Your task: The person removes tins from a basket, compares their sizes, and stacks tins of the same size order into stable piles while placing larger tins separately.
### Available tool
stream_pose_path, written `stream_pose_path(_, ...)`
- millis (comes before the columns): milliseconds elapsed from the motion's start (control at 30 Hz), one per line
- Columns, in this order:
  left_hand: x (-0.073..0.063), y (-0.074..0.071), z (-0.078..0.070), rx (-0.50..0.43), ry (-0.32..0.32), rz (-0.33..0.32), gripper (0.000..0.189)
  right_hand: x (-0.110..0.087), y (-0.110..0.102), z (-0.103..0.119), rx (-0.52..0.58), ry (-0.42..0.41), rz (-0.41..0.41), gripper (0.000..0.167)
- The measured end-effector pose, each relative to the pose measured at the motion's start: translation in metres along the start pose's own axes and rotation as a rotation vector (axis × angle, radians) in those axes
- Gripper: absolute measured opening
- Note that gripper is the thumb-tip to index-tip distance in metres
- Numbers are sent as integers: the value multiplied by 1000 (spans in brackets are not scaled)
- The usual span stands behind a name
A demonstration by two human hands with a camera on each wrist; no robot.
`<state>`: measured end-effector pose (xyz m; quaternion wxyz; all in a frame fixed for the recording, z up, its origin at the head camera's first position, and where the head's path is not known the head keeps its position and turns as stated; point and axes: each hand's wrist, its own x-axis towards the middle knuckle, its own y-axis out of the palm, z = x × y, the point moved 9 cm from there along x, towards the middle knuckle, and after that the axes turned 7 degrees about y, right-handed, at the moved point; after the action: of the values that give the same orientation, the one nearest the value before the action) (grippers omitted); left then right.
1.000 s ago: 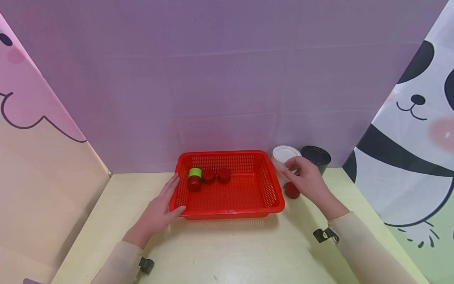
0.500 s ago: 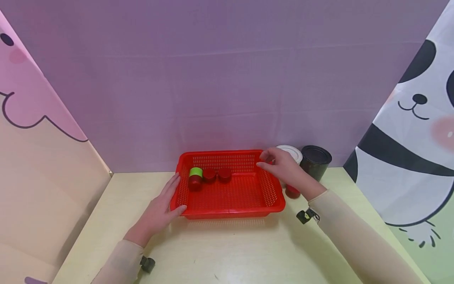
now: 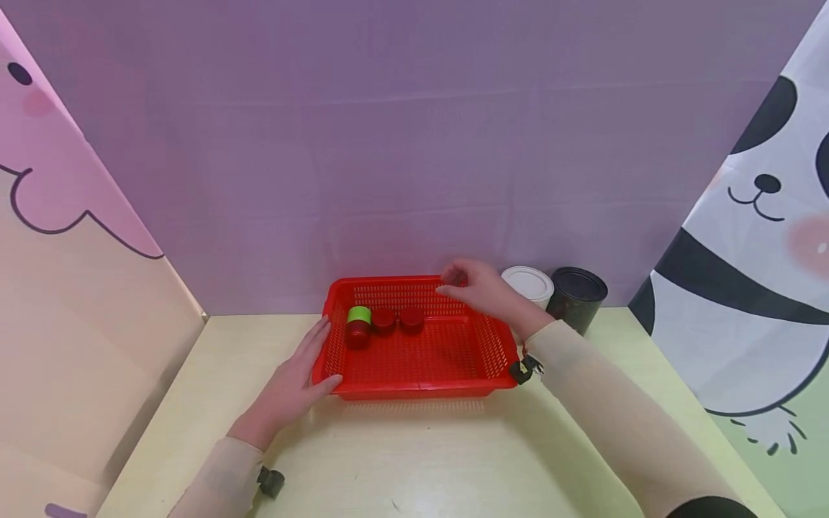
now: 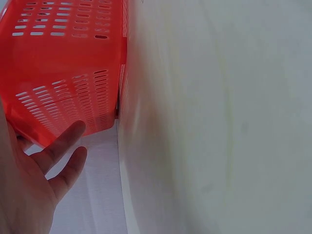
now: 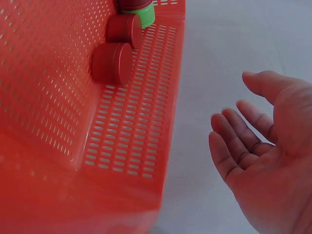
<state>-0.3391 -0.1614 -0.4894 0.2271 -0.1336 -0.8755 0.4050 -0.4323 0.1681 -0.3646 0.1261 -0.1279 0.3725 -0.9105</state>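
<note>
A red plastic basket (image 3: 414, 388) with slotted walls sits on the table. My left hand (image 3: 291, 385) rests against its left end, fingers along the side and thumb at the front corner; in the left wrist view the fingers (image 4: 68, 141) are extended beside the slotted wall. My right hand (image 3: 482, 288) is over the basket's back right rim with nothing in it, its fingers (image 5: 239, 139) loosely bent in the right wrist view. Inside the basket, toward the left, are two small red round tins (image 3: 383, 321) and a red piece (image 3: 358, 334) against a bright green one (image 3: 359, 314).
Right of the basket, a white-lidded can (image 3: 527, 282) and a black can (image 3: 578, 295) stand near the back wall (image 3: 414, 144). The right forearm (image 3: 602, 403) crosses the table (image 3: 414, 460) and hides most of what lies beside the basket's right end.
My right hand has moved left from beside the white can to over the basket's back rim. Its forearm now covers the small red tin beside the basket. The left hand stays put.
</note>
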Motion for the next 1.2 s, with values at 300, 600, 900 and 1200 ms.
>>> stream_pose_path(300,-2,0,-2,-5,29,-16,108,20,24,-5,4,-14,87,34)
stream_pose_path(600,-3,0,-5,-12,29,-18,109,34,48,-16,5,-5,155,50)
stream_pose_path(900,-3,1,-6,-7,13,-11,109,38,70,-38,-36,44,215,63)
stream_pose_path(1200,-1,3,-6,-24,12,-12,111,38,83,-46,-135,80,267,67)
